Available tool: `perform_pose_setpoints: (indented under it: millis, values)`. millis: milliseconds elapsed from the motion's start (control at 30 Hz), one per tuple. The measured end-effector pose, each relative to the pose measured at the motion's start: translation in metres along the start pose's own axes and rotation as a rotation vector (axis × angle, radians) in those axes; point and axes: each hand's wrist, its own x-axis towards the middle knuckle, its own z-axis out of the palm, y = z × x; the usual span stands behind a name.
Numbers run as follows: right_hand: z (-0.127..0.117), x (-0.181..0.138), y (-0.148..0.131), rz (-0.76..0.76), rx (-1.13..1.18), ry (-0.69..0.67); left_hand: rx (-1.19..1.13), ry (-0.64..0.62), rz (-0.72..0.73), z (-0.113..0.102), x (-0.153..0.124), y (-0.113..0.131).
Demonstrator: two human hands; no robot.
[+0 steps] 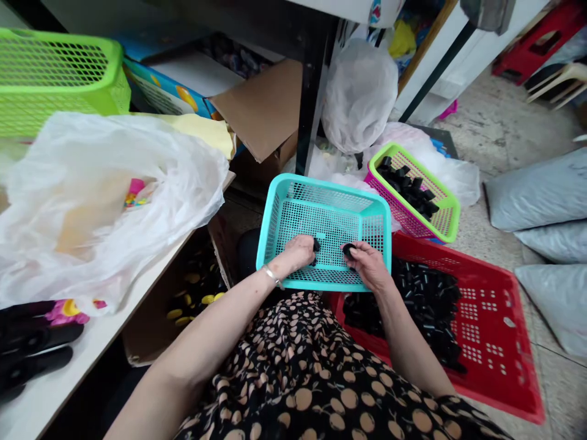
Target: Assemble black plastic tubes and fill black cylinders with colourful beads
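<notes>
A turquoise mesh basket [326, 285] sits in front of me, over my lap. Inside its rim, my left hand [299, 252] is closed around a small black plastic part [316, 245], mostly covered by the fingers. My right hand [368, 263] pinches a round black plastic piece [348, 250] between thumb and fingers, near the basket's right side. The two hands are a short way apart. To the right, partly behind my right forearm, many black plastic pieces [424, 305] fill part of a red crate [495, 330].
Behind the turquoise basket, a green basket [452, 223] holds more black parts. At left, a table [151, 269] bears a white plastic bag [183, 159] and a green basket [68, 101]. Below it stands a box of black and yellow pieces [195, 296]. Grey sacks [541, 189] lie at right.
</notes>
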Motion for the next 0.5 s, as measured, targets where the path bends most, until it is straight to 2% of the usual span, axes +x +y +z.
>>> perform_pose_setpoints:
  millis: [167,267,367,433,500]
  values:
    - [0.000,-0.005,0.011,-0.067,-0.030,-0.007,-0.022,0.009,-0.030,0.012,0.015,-0.005]
    - [0.005,-0.005,0.015,-0.095,-0.063,-0.010,-0.015,0.033,-0.056,0.004,0.018,-0.016]
    - [0.009,0.001,0.016,-0.126,-0.063,0.051,0.011,0.056,-0.067,-0.006,0.019,-0.023]
    - [0.010,0.006,0.017,-0.136,-0.055,0.093,0.028,0.058,-0.020,-0.008,0.018,-0.021]
    - [0.010,0.010,0.018,-0.129,-0.056,0.107,0.032,0.041,0.087,-0.005,0.017,-0.015]
